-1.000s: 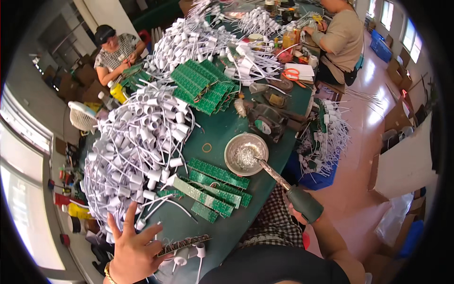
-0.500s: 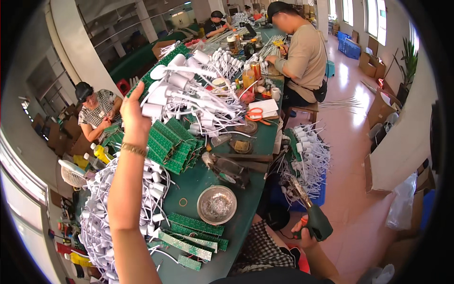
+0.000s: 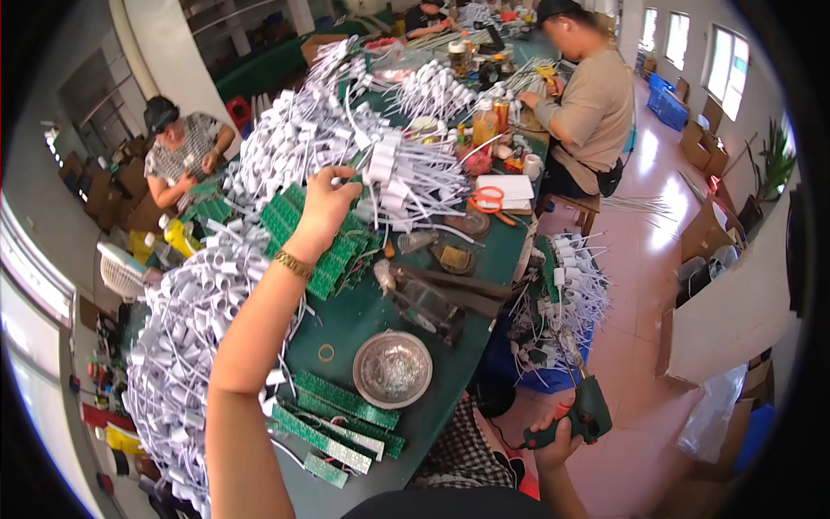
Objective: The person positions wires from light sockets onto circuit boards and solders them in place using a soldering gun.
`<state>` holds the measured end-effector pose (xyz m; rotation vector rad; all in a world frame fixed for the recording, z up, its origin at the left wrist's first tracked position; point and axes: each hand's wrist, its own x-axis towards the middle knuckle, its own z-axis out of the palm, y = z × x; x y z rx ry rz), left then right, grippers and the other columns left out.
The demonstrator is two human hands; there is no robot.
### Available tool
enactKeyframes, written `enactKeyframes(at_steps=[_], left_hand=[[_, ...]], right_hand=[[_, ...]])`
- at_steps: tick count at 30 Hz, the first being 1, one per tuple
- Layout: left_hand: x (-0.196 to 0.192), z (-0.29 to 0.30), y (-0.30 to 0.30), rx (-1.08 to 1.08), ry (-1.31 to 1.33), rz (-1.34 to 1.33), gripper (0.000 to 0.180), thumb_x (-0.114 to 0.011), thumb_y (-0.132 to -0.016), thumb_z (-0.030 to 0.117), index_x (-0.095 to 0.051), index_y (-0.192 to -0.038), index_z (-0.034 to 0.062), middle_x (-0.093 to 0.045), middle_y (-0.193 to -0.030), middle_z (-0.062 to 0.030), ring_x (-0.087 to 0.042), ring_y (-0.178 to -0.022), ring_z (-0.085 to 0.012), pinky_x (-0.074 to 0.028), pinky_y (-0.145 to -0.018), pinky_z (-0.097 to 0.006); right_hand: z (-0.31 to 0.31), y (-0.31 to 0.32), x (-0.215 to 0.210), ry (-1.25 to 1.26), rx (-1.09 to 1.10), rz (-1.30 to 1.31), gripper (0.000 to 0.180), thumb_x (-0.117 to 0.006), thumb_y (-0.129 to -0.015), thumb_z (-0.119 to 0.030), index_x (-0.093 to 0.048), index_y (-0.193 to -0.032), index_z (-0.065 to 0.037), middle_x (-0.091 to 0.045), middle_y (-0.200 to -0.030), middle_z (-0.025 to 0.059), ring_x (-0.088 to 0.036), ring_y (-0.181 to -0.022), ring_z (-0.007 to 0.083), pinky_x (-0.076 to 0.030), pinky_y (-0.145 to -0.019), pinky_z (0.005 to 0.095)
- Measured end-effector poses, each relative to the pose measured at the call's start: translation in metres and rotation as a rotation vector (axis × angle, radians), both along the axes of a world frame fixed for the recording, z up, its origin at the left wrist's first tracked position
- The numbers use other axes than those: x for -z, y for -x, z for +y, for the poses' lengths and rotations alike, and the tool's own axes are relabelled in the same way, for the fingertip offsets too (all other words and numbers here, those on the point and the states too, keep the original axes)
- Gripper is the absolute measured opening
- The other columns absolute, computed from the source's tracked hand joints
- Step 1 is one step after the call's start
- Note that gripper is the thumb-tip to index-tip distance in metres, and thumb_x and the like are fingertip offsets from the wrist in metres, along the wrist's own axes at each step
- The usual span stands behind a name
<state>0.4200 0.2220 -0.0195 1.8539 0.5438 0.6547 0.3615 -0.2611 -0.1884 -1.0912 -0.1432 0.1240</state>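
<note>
The long green table [image 3: 363,316] runs away from you, and its left edge is buried under a great heap of white corded parts [image 3: 186,346] that curves up toward the far end. Beyond the middle of the table a second bundle of the same white parts [image 3: 406,169] fans out with its cords pointing toward the right edge, lying over a stack of green circuit boards [image 3: 324,251].

Your left hand [image 3: 327,208] is stretched far out over the table and sits right at that bundle, its fingers curled into the cords where they gather; whether it has actually closed on any of them you cannot tell from here. The bundle's long axis runs rightward from your knuckles.

Your right hand [image 3: 558,432] is well apart from it, hanging off the near right corner, wrapped around the grip of a green soldering gun [image 3: 586,406] with its tip pointing up.
</note>
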Motion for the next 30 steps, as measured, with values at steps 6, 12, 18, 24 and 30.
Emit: enactKeyframes(at_steps=[6,12,18,24,30], left_hand=[[0.02,-0.079,0.195,0.488,-0.861,0.27,0.034,-0.072,-0.079,0.013,-0.057,-0.107,0.0005,-0.061,-0.108,-0.0172,-0.06,-0.101,-0.0363,-0.048,-0.087,-0.042],[0.096,-0.153,0.302,0.503,-0.882,0.59,0.083,-0.059,-0.083,0.061,-0.035,-0.146,0.0129,-0.023,-0.157,-0.012,-0.018,-0.145,-0.0366,-0.019,-0.106,-0.068],[0.119,-0.2,0.338,0.254,-0.894,0.384,0.074,-0.062,-0.085,0.051,-0.039,-0.144,0.0133,-0.021,-0.157,-0.0147,-0.018,-0.145,-0.0382,-0.021,-0.102,-0.07],[0.142,-0.232,0.372,0.151,-0.788,0.509,0.075,-0.067,-0.082,0.034,-0.036,-0.144,0.0069,-0.022,-0.156,-0.0192,-0.023,-0.143,-0.0389,-0.027,-0.102,-0.067],[0.139,-0.242,0.39,0.192,-0.783,0.609,0.08,-0.065,-0.082,0.031,-0.029,-0.147,0.0024,-0.021,-0.156,-0.0198,-0.026,-0.142,-0.0351,-0.03,-0.105,-0.06]], right_hand=[[0.029,0.01,-0.01,-0.055,-0.174,-0.272,0.032,-0.045,-0.096,-0.023,-0.041,-0.118,0.0,-0.048,-0.071,0.0089,-0.048,-0.059,0.0145,-0.047,-0.054,0.0269],[0.053,0.048,-0.012,-0.101,-0.411,-0.255,0.034,-0.047,-0.093,-0.023,-0.041,-0.117,0.0,-0.048,-0.07,0.0096,-0.048,-0.059,0.0149,-0.047,-0.052,0.0274],[0.061,0.089,-0.014,-0.059,-0.53,-0.292,0.035,-0.048,-0.091,-0.023,-0.04,-0.116,-0.001,-0.049,-0.07,0.0106,-0.048,-0.057,0.0158,-0.048,-0.051,0.0287],[0.076,0.101,-0.015,-0.014,-0.679,-0.346,0.039,-0.05,-0.089,-0.025,-0.04,-0.116,0.001,-0.049,-0.071,0.0113,-0.048,-0.058,0.0161,-0.048,-0.05,0.0296],[0.089,0.109,-0.016,-0.052,-0.83,-0.326,0.039,-0.053,-0.088,-0.024,-0.04,-0.115,0.001,-0.05,-0.072,0.0115,-0.049,-0.059,0.0174,-0.048,-0.05,0.0304]])
